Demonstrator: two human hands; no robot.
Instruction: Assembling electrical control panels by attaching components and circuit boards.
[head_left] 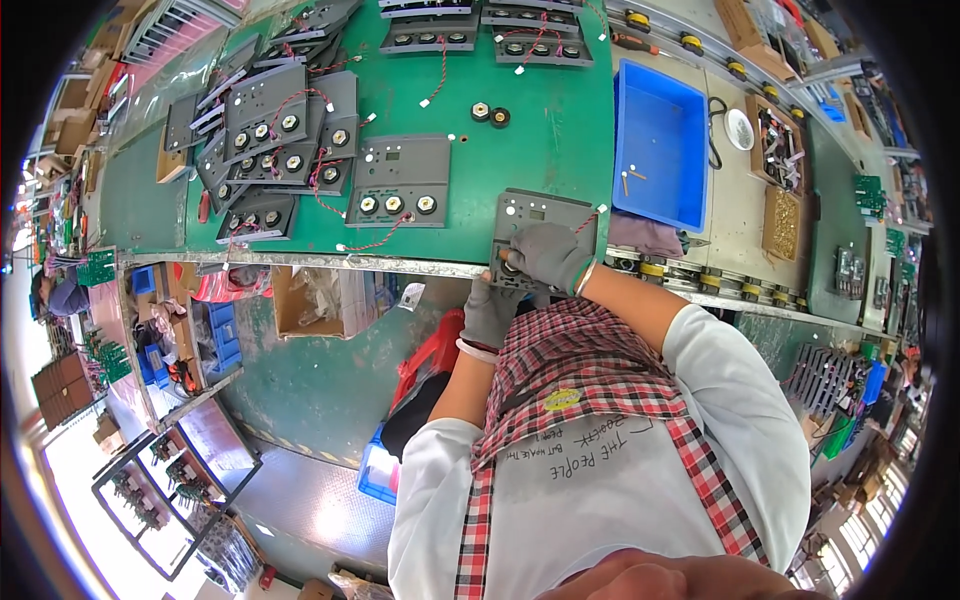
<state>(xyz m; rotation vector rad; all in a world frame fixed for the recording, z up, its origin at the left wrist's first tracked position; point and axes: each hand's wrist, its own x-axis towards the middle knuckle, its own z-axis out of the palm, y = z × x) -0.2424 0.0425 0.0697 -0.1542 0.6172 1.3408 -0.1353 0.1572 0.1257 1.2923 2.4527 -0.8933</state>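
Clearly, many grey panels (285, 135) with knobs and red wires already lie finished across the left of the green bench (560, 130). At its near edge, the gloved left hand (490, 312) grips one panel (540, 212) from below while the gloved right hand (548, 256) pinches a knob on it; two loose nuts (490, 114) and a blue bin (658, 145) wait beyond.

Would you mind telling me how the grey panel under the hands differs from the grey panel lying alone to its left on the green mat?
The held panel hangs over the bench's front edge, while the lone panel lies fully on the green mat. The right hand covers the held panel's lower part and the left hand reaches up from below; nothing touches the lone panel, whose three round knobs show. Both are grey, rectangular, with a red wire.
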